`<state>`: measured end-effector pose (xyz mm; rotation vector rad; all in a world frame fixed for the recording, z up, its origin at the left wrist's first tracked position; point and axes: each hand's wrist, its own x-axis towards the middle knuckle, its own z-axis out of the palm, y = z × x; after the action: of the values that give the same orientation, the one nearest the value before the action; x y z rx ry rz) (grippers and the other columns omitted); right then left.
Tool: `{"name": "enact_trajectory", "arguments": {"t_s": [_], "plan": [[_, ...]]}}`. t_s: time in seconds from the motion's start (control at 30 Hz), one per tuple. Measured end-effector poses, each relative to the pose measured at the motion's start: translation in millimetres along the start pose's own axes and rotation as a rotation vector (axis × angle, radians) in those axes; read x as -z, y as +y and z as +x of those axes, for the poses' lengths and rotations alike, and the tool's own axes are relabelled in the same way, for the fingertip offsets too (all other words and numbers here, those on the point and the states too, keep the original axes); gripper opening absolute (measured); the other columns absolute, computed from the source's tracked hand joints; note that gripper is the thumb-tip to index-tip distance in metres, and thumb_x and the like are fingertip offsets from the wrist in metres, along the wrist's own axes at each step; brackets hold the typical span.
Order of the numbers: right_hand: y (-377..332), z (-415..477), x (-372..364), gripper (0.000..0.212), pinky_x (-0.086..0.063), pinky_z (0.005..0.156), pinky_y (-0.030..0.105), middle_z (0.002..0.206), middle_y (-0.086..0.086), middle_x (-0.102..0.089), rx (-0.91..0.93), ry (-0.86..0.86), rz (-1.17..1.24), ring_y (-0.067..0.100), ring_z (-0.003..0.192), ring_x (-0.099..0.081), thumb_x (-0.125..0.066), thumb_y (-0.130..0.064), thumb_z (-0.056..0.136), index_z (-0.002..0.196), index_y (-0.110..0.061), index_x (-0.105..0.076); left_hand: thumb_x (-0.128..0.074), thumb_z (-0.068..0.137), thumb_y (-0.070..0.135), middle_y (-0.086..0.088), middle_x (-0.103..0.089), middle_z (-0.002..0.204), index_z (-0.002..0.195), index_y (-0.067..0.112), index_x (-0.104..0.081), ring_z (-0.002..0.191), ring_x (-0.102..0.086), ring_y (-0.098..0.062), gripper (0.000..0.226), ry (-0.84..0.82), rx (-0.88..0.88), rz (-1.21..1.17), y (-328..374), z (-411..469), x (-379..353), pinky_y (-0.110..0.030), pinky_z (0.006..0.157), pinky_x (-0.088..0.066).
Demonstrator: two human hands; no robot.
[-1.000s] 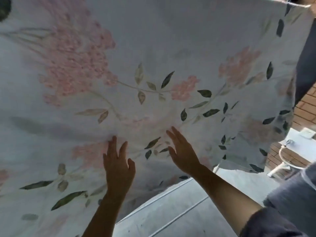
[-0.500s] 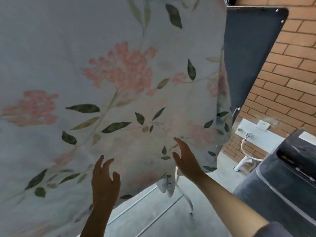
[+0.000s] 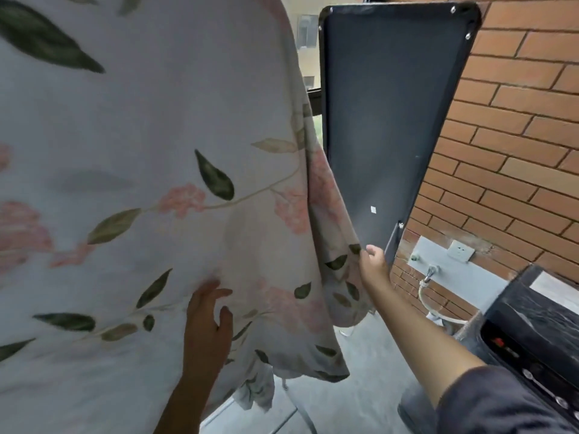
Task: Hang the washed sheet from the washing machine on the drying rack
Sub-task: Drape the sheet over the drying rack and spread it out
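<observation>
Head view shows the floral sheet (image 3: 150, 189) hanging from above across the left and centre of the frame, its right edge just beside a dark panel (image 3: 385, 120) in front of the brick wall (image 3: 517, 126). We see the left hand (image 3: 206, 324) laid against the lower part of the sheet, fingers straight and slightly spread, gripping nothing, while the right hand (image 3: 372, 264) holds the folded right edge of the sheet with fingers curled round the cloth. We note the washing machine (image 3: 532, 336) at lower right, below a tap (image 3: 431, 272) and a wall socket (image 3: 460, 252).
</observation>
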<state>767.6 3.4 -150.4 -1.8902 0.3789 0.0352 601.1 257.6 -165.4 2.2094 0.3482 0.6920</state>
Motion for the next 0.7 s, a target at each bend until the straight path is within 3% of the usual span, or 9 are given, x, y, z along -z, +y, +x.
{"name": "enact_trajectory", "arguments": {"t_s": [0.1, 0.17, 0.23, 0.33, 0.43, 0.5, 0.57, 0.63, 0.7], "plan": [[-10, 30, 9, 0.049, -0.044, 0.089, 0.038, 0.113, 0.009, -0.057, -0.3, -0.404, 0.109, 0.027, 0.101, -0.055, -0.023, -0.049, 0.099, 0.114, -0.012, -0.051, -0.048, 0.086, 0.007, -0.007, -0.056, 0.117, 0.104, 0.011, -0.063, 0.112, -0.051, -0.022, 0.023, -0.009, -0.032, -0.029, 34, 33, -32, -0.031, 0.1, -0.039], [-1, 44, 8, 0.051, -0.048, 0.094, 0.041, 0.117, 0.008, -0.056, -0.326, -0.597, -0.051, 0.024, 0.105, -0.056, -0.035, -0.055, 0.095, 0.117, -0.013, -0.052, -0.044, 0.084, 0.017, -0.004, -0.057, 0.108, 0.099, 0.013, -0.062, 0.102, -0.053, -0.017, 0.024, -0.006, -0.047, -0.031, 53, 42, -47, -0.031, 0.095, -0.042], [3, 59, 4, 0.053, -0.044, 0.092, 0.04, 0.127, 0.0, -0.048, -0.225, -0.689, -0.253, 0.021, 0.114, -0.049, -0.049, -0.058, 0.087, 0.124, -0.019, -0.047, -0.04, 0.084, 0.027, 0.001, -0.058, 0.101, 0.097, 0.018, -0.061, 0.093, -0.056, -0.015, 0.026, 0.021, -0.05, -0.035, 68, 47, -66, -0.027, 0.087, -0.044], [11, 82, -14, 0.072, -0.048, 0.089, 0.041, 0.132, 0.002, -0.051, -0.293, -1.031, -0.05, 0.023, 0.112, -0.056, -0.066, -0.058, 0.074, 0.132, -0.023, -0.041, -0.048, 0.087, 0.014, 0.004, -0.061, 0.099, 0.098, 0.019, -0.06, 0.089, -0.057, -0.007, 0.017, 0.058, 0.027, -0.035, 86, 41, -93, -0.014, 0.081, -0.043], [19, 69, -33, 0.029, -0.052, 0.086, 0.035, 0.112, 0.012, -0.065, -0.256, -1.445, -0.047, 0.021, 0.095, -0.064, -0.064, -0.022, 0.087, 0.112, -0.007, -0.061, -0.053, 0.089, 0.003, 0.009, -0.063, 0.095, 0.093, 0.028, -0.059, 0.086, -0.059, 0.001, 0.026, 0.171, 0.171, -0.015, 101, 25, -105, -0.013, 0.077, -0.047], [34, 53, -47, 0.028, -0.049, 0.078, 0.033, 0.109, 0.017, -0.064, -0.242, -1.435, -0.024, 0.025, 0.09, -0.061, -0.065, -0.012, 0.084, 0.11, -0.003, -0.064, -0.053, 0.089, -0.003, 0.003, -0.063, 0.089, 0.091, 0.027, -0.059, 0.08, -0.063, -0.01, 0.031, 0.241, 0.301, -0.002, 105, 15, -104, -0.02, 0.071, -0.05], [32, 50, -44, 0.017, -0.041, 0.064, 0.026, 0.087, 0.012, -0.064, -0.255, -1.271, 0.072, 0.019, 0.072, -0.057, -0.062, -0.006, 0.083, 0.099, -0.008, -0.069, -0.052, 0.088, -0.005, -0.005, -0.062, 0.091, 0.097, 0.015, -0.061, 0.082, -0.063, -0.026, 0.023, 0.293, 0.362, 0.045, 112, 6, -106, -0.021, 0.071, -0.047], [26, 63, -37, 0.011, -0.037, 0.059, 0.024, 0.081, 0.005, -0.061, -0.237, -1.146, 0.122, 0.013, 0.069, -0.054, -0.059, -0.008, 0.087, 0.089, -0.015, -0.067, -0.051, 0.089, -0.003, -0.004, -0.064, 0.096, 0.098, 0.017, -0.061, 0.084, -0.061, -0.022, 0.024, 0.303, 0.41, 0.05, 126, -3, -109, -0.026, 0.075, -0.045], [19, 80, -32, 0.008, -0.04, 0.066, 0.028, 0.098, 0.005, -0.061, -0.21, -1.089, 0.165, 0.015, 0.086, -0.055, -0.061, -0.016, 0.087, 0.094, -0.019, -0.064, -0.051, 0.089, -0.003, 0.002, -0.065, 0.094, 0.09, 0.029, -0.059, 0.083, -0.061, -0.013, 0.034, 0.318, 0.414, 0.025, 141, -8, -116, -0.02, 0.074, -0.046]]}}
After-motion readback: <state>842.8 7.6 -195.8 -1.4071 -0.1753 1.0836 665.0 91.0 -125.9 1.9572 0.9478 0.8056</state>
